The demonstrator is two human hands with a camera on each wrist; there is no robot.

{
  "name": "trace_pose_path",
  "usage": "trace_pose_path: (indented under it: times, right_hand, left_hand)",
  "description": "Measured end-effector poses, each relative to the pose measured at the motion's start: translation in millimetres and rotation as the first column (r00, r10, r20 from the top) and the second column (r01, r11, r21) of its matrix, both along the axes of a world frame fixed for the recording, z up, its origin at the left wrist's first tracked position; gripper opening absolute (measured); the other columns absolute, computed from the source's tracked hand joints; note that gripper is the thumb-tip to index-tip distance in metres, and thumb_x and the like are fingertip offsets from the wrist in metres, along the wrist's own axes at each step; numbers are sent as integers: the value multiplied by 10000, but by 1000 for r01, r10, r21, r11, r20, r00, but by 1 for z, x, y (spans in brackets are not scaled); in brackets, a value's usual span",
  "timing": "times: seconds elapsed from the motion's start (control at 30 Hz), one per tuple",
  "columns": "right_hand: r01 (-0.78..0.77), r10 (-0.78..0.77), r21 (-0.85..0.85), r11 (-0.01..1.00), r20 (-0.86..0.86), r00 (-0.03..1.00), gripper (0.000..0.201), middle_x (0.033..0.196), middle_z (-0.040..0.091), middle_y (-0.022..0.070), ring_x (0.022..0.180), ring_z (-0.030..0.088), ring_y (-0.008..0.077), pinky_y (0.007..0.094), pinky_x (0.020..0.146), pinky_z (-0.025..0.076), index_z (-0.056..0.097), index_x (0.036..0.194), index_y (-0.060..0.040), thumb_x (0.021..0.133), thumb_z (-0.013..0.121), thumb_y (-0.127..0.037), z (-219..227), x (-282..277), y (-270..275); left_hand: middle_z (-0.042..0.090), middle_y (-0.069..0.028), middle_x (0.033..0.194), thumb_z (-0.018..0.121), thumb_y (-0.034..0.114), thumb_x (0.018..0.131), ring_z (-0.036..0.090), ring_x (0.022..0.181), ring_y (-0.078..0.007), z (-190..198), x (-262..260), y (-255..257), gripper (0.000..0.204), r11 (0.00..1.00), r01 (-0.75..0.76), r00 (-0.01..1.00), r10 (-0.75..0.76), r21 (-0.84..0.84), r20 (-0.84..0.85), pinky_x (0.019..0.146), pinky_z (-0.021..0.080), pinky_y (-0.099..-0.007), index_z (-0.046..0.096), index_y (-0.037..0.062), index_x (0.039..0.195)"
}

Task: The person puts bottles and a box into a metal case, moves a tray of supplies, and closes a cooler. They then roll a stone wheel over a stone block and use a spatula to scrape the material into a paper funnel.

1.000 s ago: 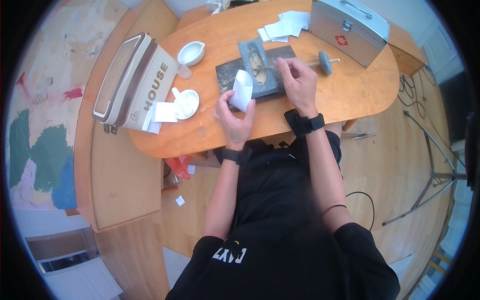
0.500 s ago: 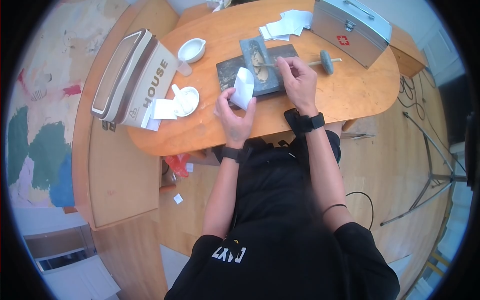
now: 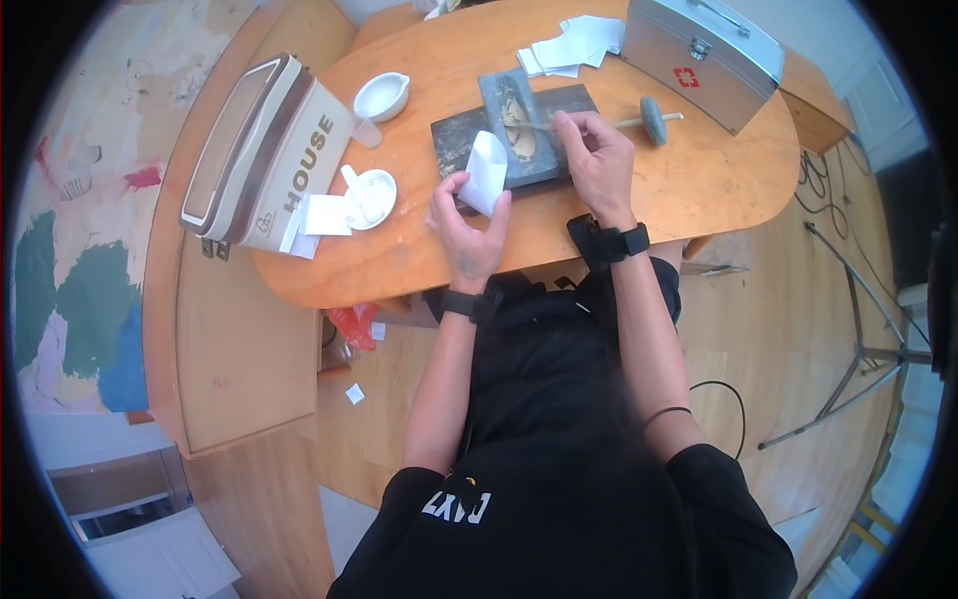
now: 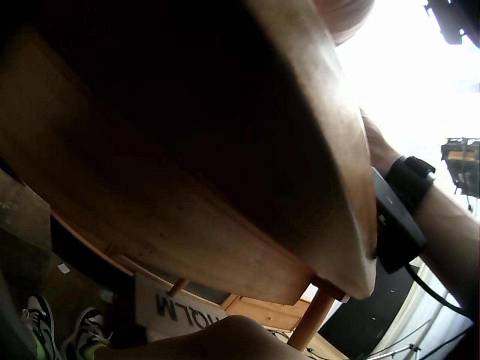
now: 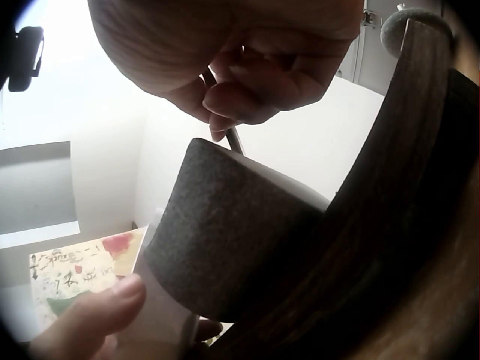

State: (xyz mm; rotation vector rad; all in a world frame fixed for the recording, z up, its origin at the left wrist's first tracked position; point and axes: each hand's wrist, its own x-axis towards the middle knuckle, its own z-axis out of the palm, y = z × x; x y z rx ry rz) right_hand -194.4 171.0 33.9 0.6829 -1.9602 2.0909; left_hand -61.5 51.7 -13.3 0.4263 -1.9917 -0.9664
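Note:
In the head view my left hand (image 3: 467,238) holds an open white paper packet (image 3: 486,180) upright, thumb on one side and fingers on the other. My right hand (image 3: 601,170) pinches a thin stick-like tool (image 3: 537,127). The tool's far end reaches into the hollow of a grey stone trough (image 3: 544,168), where light brown powder (image 3: 517,112) lies. Beneath the trough is a dark rectangular board (image 3: 454,152). The right wrist view shows the trough's rough end (image 5: 225,232) from low down, with the packet (image 5: 161,315) beside it.
A stone wheel (image 3: 654,122) on a wooden rod lies right of the board. Left are a white bowl (image 3: 382,98), a small plastic cup (image 3: 366,134), a white dish with a pestle (image 3: 375,208) and a beige HOUSE box (image 3: 304,150). Papers (image 3: 574,48) and a metal case (image 3: 704,60) stand behind.
The tool's tip has shifted slightly within the trough's hollow. Both hands keep their grips and stay nearly in place; the head view has tilted a little.

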Motion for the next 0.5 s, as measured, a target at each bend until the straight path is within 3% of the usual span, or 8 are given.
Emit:
trace_pose_path:
  times: [0.5]
  right_hand:
    - [1,-1,-6,1000,17,1000,183,633,614,13,549,492,50,235,517,401,710,847,0,894,695,-176,-1,0,0]
  left_hand:
    - [551,-133,1123,788,249,774,493,1064,-289,1,1,0,544,1000,7,1000,-7,4,3,979,315,-411,508,36,1190]
